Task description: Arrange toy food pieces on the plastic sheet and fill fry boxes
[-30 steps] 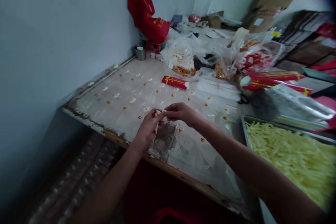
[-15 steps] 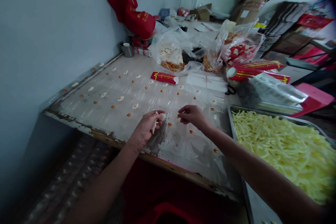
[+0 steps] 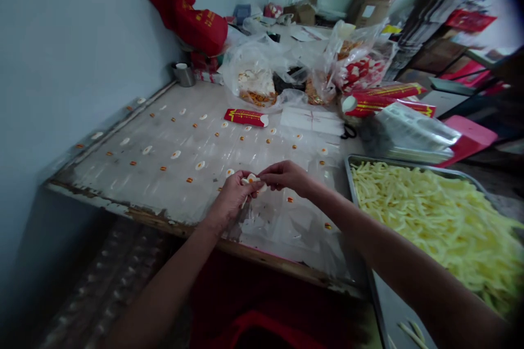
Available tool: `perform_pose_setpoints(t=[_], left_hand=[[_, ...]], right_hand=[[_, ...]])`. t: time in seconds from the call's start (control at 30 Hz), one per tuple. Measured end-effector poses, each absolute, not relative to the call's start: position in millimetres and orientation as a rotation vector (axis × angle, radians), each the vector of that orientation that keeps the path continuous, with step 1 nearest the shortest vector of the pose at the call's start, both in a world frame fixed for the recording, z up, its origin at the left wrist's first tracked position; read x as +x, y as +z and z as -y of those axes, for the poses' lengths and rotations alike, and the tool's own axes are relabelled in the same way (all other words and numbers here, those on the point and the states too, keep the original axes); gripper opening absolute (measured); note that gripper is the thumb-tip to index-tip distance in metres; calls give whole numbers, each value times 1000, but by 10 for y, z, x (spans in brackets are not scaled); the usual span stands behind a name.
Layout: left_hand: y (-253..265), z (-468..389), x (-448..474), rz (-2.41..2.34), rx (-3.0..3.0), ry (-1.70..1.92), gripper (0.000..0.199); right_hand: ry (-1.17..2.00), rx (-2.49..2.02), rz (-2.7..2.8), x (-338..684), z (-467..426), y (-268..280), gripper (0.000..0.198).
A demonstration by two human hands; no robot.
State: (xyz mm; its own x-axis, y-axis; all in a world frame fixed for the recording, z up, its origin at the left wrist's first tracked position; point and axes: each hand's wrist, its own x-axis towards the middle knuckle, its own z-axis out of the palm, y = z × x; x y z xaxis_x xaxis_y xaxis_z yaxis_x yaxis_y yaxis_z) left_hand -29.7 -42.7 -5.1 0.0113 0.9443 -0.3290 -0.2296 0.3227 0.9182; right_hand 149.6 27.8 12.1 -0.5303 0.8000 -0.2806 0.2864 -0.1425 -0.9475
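Observation:
My left hand [image 3: 232,197] is closed around several small white fried-egg-shaped pieces [image 3: 251,179] with orange yolks. The fingers of my right hand [image 3: 286,176] are pinched together at the edge of this bunch, touching one egg piece; its outline is partly covered by the fingertips. Both hands meet above clear moulded plastic sheets [image 3: 282,234] near the table's front edge. In the hollows of the sheets lie rows of egg pieces [image 3: 200,165] and small orange-brown hot-dog-shaped pieces [image 3: 189,180].
To the right stands a metal tray [image 3: 351,185] heaped with pale yellow fry-shaped strips [image 3: 426,212]. Behind the sheets are a red fries carton [image 3: 245,117], tied white cards [image 3: 313,121], scissors [image 3: 349,131] and plastic bags of small pieces [image 3: 256,79]. A wall [image 3: 73,38] borders the left.
My right hand has moved left from over the sheets to the egg pieces in my left hand. The camera view has shifted slightly right.

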Motion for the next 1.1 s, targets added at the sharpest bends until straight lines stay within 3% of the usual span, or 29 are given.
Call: perform_pose_setpoints(t=[0.2,0.4,0.6,0.7,0.8,0.87,0.97,1.1], left_hand=[[-12,256,144,-1076,977,983,38],[44,102,467,-1063,884,1086,42],[66,-4,609,-1062,618,993,43],[70,-84,538,-1104,603,1037,37],[40,-166,363,-1208,640,1070,37],[12,-186,250,-1291,703,1037,39],[-13,-160,190,-1359,852,942,42],[8,-126,324,-1333,1060,832,42]], right_hand=[[2028,-1303,1614,2019,-318,495,34],[2035,-1237,1492,2335,-313,521,34],[1717,-1334,1618,2414,-396,339,21],[1201,-1290,2003,2496,-436,300,8],[646,-997,2470,2573,-419,232,16],[450,-762,2729,2595,-381,150,18],[311,-610,2903,2604,-335,11,19],[529,-715,2709,2664,-353,-35,26]])
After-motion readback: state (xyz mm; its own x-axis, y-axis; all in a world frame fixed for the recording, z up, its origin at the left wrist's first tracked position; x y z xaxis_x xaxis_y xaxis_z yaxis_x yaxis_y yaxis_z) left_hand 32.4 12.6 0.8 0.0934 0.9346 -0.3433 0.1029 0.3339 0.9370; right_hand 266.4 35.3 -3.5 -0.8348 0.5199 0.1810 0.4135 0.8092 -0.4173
